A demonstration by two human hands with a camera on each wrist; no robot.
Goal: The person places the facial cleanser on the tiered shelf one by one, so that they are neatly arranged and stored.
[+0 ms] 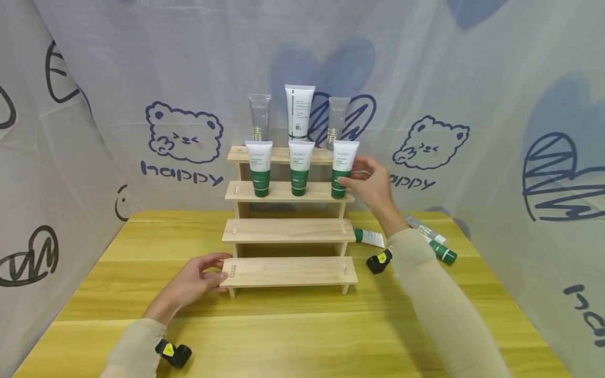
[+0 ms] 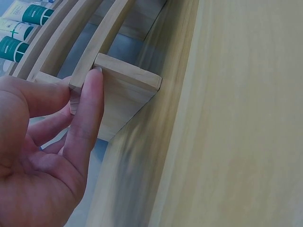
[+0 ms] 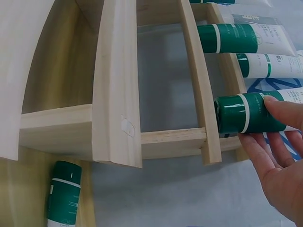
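A four-step wooden display rack stands on the table. My right hand holds a green-and-white squeeze tube by its lower green part, cap down, at the right end of the second step from the top. In the right wrist view, thumb and fingers pinch that tube. Two matching tubes stand to its left on the same step. My left hand grips the left end of the lowest step; in the left wrist view, thumb and finger pinch the board's end.
On the top step stand a tall white tube and two grey tubes. Right of the rack lie a green-and-white tube, a grey tube and another green-capped tube. A printed curtain hangs behind.
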